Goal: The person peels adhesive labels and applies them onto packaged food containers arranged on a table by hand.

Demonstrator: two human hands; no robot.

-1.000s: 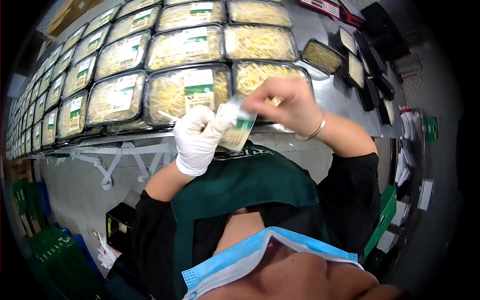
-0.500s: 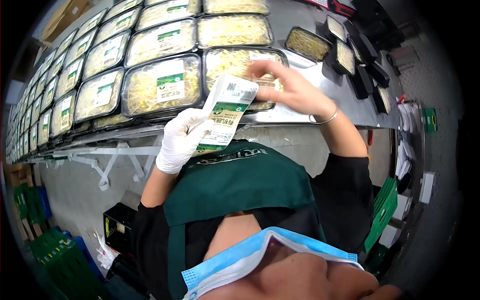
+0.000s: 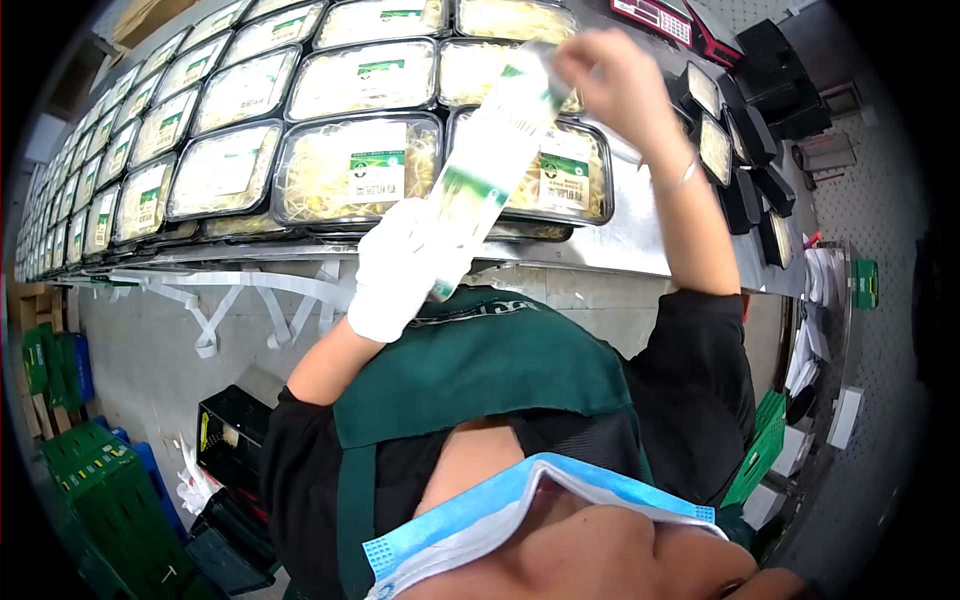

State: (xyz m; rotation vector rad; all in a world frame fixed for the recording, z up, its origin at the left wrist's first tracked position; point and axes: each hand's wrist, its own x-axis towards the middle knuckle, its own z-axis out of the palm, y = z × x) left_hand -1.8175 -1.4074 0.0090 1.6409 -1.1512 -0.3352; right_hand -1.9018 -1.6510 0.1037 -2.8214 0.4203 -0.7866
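My left hand (image 3: 400, 265), in a white glove, is closed on a strip of green and white labels (image 3: 490, 150) that stretches up and to the right. Bare and slightly blurred, my right hand (image 3: 610, 85) pinches the strip's upper end. Behind the strip sits a labelled tray of sprouts (image 3: 575, 170) at the table's front edge. To its left lies another labelled tray (image 3: 358, 170). Both are black with clear film over pale sprouts.
Rows of labelled trays (image 3: 240, 85) cover the steel table (image 3: 635, 215) to the left. Black containers (image 3: 740, 200) and a red scale (image 3: 655, 18) are at the right. White strips (image 3: 230, 310) hang below the table edge; a black crate (image 3: 230, 440) stands lower left.
My right hand has moved up and away from my left hand, and the label strip is now stretched out longer. The tray at the front right now shows a green and white label.
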